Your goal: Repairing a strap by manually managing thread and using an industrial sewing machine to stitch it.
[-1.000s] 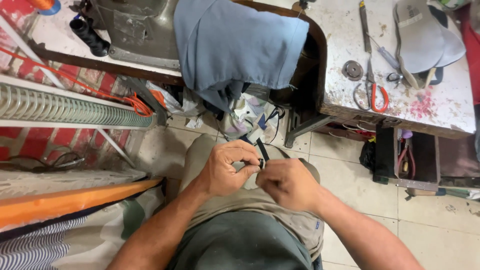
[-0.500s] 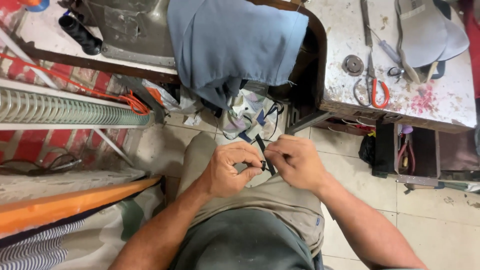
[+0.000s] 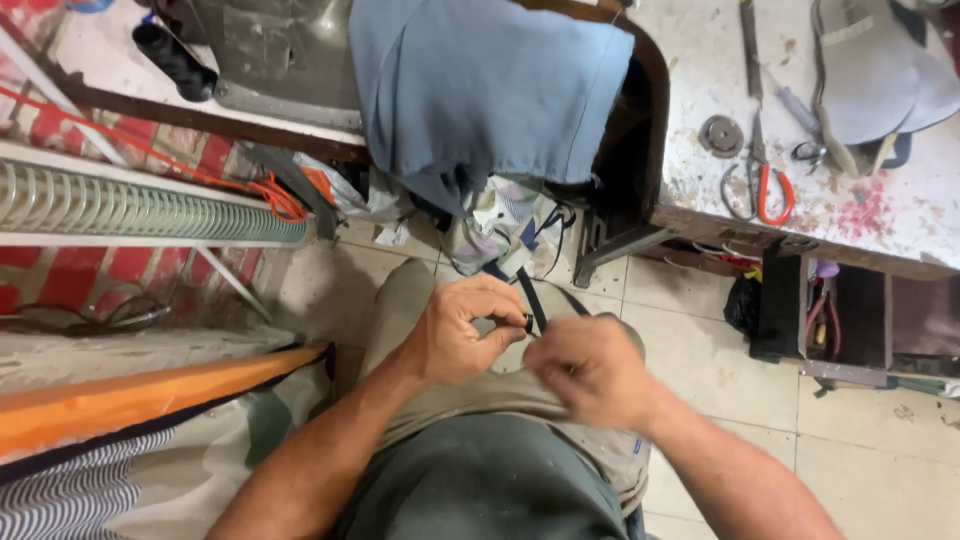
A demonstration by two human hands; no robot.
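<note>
While you sat over your lap, your left hand (image 3: 455, 335) pinched a narrow black strap (image 3: 532, 305) just above the knee, and your right hand (image 3: 590, 370) closed on the same strap beside it, fingers blurred. Step judged: working a small fitting onto the strap; next move called for a steady feed. Beyond: blue cloth (image 3: 480, 90) draped over the machine; red-handled scissors (image 3: 760, 180) on the spattered bench (image 3: 880, 215).

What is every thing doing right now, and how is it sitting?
left hand: pinching the black strap
right hand: closed on the same strap
black strap: held taut between both hands
blue cloth: draped over the table edge
scissors: lying flat, untouched
</note>
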